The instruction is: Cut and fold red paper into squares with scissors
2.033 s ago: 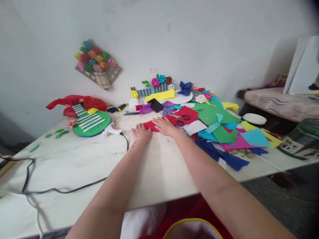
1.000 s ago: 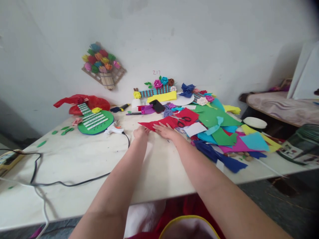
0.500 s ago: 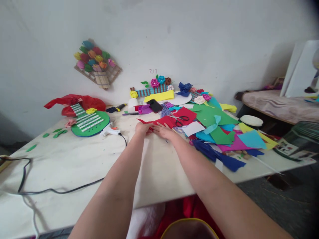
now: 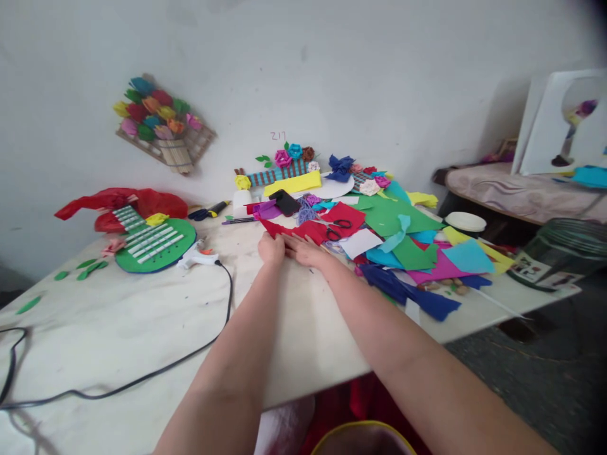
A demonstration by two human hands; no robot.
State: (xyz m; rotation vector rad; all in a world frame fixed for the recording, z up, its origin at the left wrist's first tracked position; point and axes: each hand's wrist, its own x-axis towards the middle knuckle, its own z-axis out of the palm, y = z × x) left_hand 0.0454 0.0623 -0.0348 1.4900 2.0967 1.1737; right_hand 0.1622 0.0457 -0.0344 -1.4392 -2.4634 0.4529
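Observation:
Both my arms reach forward over a pale table (image 4: 142, 322). My left hand (image 4: 271, 248) is closed, pinching the near edge of a red paper sheet (image 4: 303, 230) and lifting its left corner. My right hand (image 4: 306, 251) lies beside it with fingers stretched flat on the same red sheet. Black-handled scissors (image 4: 336, 230) rest on red paper just past my right hand. A white glue gun (image 4: 194, 258) lies to the left of my left hand, its black cord (image 4: 142, 379) trailing toward the near left.
A heap of coloured paper sheets (image 4: 417, 253) covers the right of the table. A green round craft board (image 4: 154, 243) and red plastic bag (image 4: 118, 202) sit at the left. Paper-flower crafts (image 4: 294, 165) line the wall. A white plate (image 4: 465, 221) and low bed (image 4: 521, 193) are at the right.
My left hand went from lying flat on the table to pinching the red sheet's edge and raising its corner. My right hand stayed flat on the sheet. The view shifted slightly right.

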